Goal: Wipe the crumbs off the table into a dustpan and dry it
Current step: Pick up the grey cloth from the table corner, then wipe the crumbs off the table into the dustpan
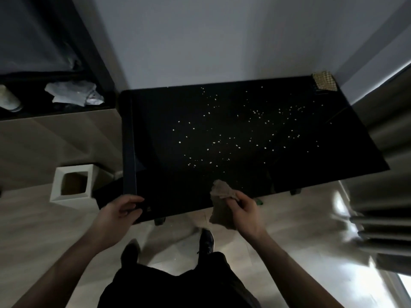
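Several pale crumbs (222, 138) lie scattered over the middle and right of the black table (333, 156). My right hand (245, 211) pinches a crumpled brown cloth (222, 197) at the table's near edge, and part of the cloth hangs below the edge. At the near left corner, my left hand (120, 211) grips a dark flat thing (142, 210), apparently the dustpan. A long dark bar (129, 147) runs from there along the table's left edge. In this dim light I cannot make out the dustpan's shape.
A white square bin (71, 183) stands on the floor left of the table. A woven mat (323, 82) lies in the far right corner. Curtains (382, 196) hang close on the right. A low shelf (66, 112) with crumpled white plastic sits at the left. My feet stand below the near edge.
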